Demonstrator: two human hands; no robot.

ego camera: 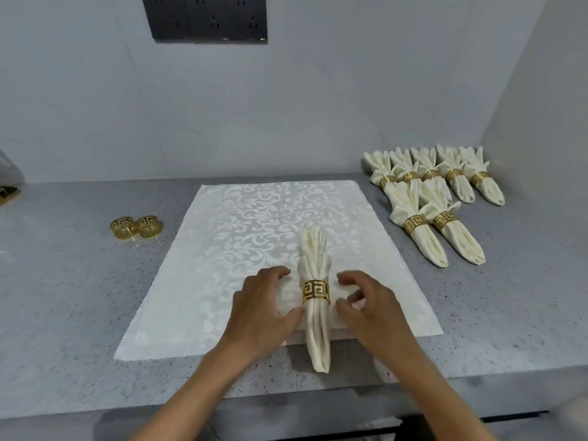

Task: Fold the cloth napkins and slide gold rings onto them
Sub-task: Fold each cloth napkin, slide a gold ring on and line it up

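Note:
A cream napkin [315, 338] lies rolled lengthwise on a flat patterned napkin [241, 230], its near tip hanging past that cloth's front edge. A gold ring [315, 291] with a key pattern sits round its middle. My left hand [264, 310] hovers just left of the ring, fingers loosely curled, thumb near the roll. My right hand [369, 307] is just right of it, fingers bent, holding nothing. Both hands flank the roll without gripping it.
Several ringed napkins [436, 198] lie in rows at the back right, near the side wall. Two loose gold rings [136, 227] sit on the grey speckled counter [63, 297] at the left. A dark socket panel [206, 17] is on the back wall.

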